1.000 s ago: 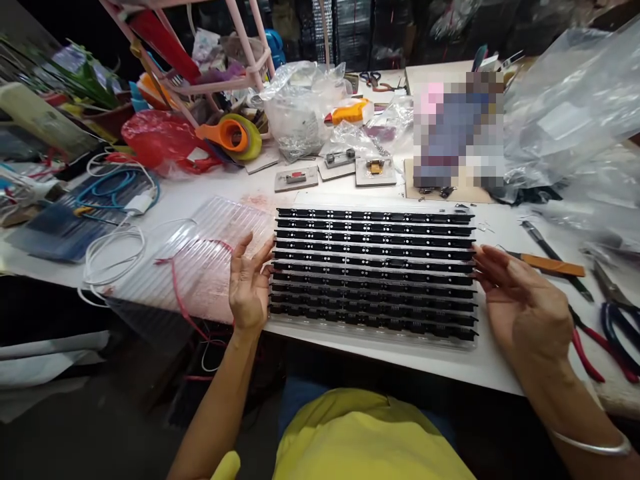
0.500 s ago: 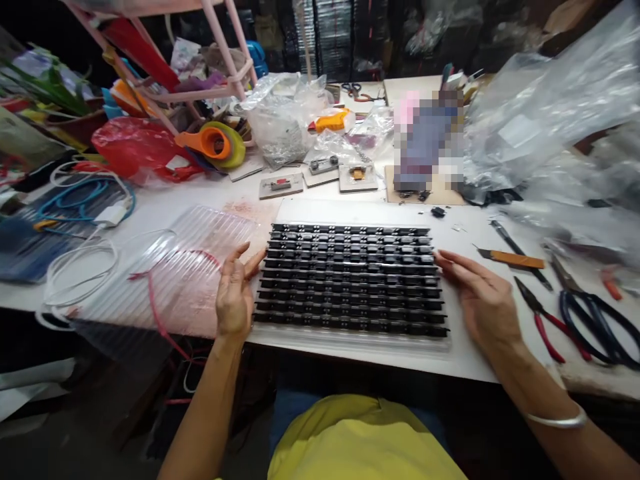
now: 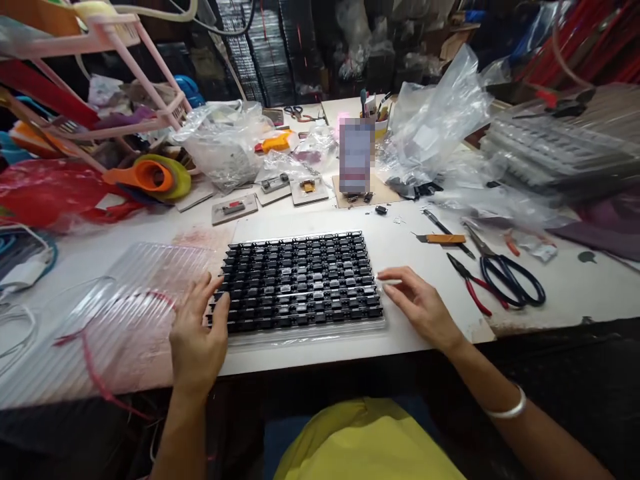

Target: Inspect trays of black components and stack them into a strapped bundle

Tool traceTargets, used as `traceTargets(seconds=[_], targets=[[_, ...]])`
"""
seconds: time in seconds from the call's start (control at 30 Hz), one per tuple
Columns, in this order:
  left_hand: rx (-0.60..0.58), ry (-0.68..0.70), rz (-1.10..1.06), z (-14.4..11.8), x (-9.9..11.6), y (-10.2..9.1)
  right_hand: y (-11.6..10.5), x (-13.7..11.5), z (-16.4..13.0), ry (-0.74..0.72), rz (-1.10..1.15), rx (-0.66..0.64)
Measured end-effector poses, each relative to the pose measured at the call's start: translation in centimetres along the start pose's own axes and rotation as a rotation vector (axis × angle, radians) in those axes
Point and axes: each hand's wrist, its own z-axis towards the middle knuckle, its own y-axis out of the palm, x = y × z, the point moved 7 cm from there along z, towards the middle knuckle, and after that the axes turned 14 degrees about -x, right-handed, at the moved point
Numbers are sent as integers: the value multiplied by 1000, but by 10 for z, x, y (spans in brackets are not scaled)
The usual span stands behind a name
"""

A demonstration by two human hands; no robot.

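Note:
A clear plastic tray (image 3: 300,337) lies on the white worktop in front of me, its long side toward my body. Rows of small black plastic parts (image 3: 300,280) with pale pin-like marks fill it. At the tray's left edge is my left hand (image 3: 197,337), fingers apart, its thumb over the ends of the rows; whether it presses on them I cannot tell. Close to the right edge, my right hand (image 3: 423,307) is open, thumb and fingers parted, with a pale strip between them that I cannot make out.
Right of the tray lie red-handled pliers (image 3: 473,287), scissors (image 3: 510,277) and an orange-handled knife (image 3: 443,238). Ribbed clear plastic sheets (image 3: 130,300) with a pink cord are on the left. Small blocks (image 3: 235,209), plastic bags (image 3: 227,147) and a pixelated upright object (image 3: 356,157) stand behind.
The view has swung right, so everything sits further left. Around the tray's left edge, my left hand has turned, its thumb now over the rows. My right hand stays by the right edge.

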Motion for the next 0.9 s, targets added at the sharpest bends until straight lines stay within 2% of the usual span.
traceTargets(seconds=[0.07,0.17,0.33,0.47,0.57,0.7,0.8,0.9], targets=[[22,68,36,-16,17,4,6,-4,-14,-39,-57,14],[-40,133,69,-26,39,25,17,-5,-26,-72,-137,19],[-262,272,221,-8,72,79,24,-3,-30,-124,-192,67],[-384,266,376,8,84,106,23,-2,-31,-147,-183,81],[-400,262,531,11,88,113,23,-3,-33,-188,-178,91],[-340,320,618,10,91,112,23,-6,-32,-212,-197,89],[-247,417,529,4,98,105,24,-5,-31,-211,-205,99],[-175,550,321,-13,115,94,23,-3,-30,-226,-191,101]])
